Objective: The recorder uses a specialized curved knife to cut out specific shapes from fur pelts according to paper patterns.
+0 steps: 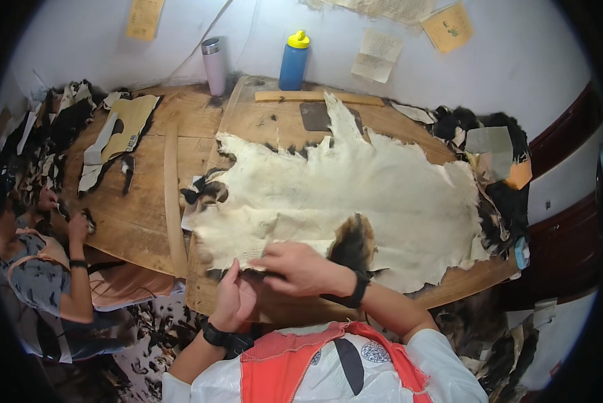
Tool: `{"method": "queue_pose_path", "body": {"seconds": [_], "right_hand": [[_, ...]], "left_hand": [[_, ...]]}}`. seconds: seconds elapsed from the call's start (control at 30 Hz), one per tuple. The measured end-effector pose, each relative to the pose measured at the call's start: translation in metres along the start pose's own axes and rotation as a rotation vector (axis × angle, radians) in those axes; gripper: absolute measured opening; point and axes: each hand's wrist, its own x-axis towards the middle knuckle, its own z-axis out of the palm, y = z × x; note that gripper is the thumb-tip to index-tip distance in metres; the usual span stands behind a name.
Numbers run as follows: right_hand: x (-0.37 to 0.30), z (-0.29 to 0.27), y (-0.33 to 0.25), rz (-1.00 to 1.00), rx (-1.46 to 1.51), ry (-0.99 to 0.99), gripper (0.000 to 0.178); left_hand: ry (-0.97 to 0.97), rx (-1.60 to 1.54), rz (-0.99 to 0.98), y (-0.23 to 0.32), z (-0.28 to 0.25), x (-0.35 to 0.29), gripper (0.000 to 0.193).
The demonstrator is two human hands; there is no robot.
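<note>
Whether anything is gripped by the bent fingers of the left hand (236,297) and the right hand (293,267) cannot be told (some fingertips are hidden). Both are placed at the near edge of a pale hide (395,181), lower centre of the frame. Its brown-black fur patch (352,240) is partly covered near the right wrist. Much of the wooden table (452,277) is hidden by the hide; at far left, a co-worker (36,269) is partly lost in the dark rim.
</note>
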Motion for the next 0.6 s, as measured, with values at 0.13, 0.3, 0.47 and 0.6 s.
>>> {"method": "queue_pose_path", "body": {"seconds": [0.13,0.3,0.47,0.6], "right_hand": [[-0.050,-0.016,0.037,0.382,-0.243,0.533,0.039],[-0.105,-0.025,0.054,0.611,-0.376,0.379,0.040],[-0.136,-0.015,0.021,0.457,0.134,-0.047,0.039],[-0.122,-0.033,-0.033,0.449,0.675,-0.403,0.041]], "left_hand": [[-0.021,-0.071,0.020,0.002,-0.061,0.002,0.029],[-0.002,0.504,-0.077,0.031,-0.026,-0.024,0.031],[-0.348,1.494,0.418,0.060,0.056,0.017,0.037],[-0.624,2.113,0.628,0.048,0.066,0.063,0.051]]}}
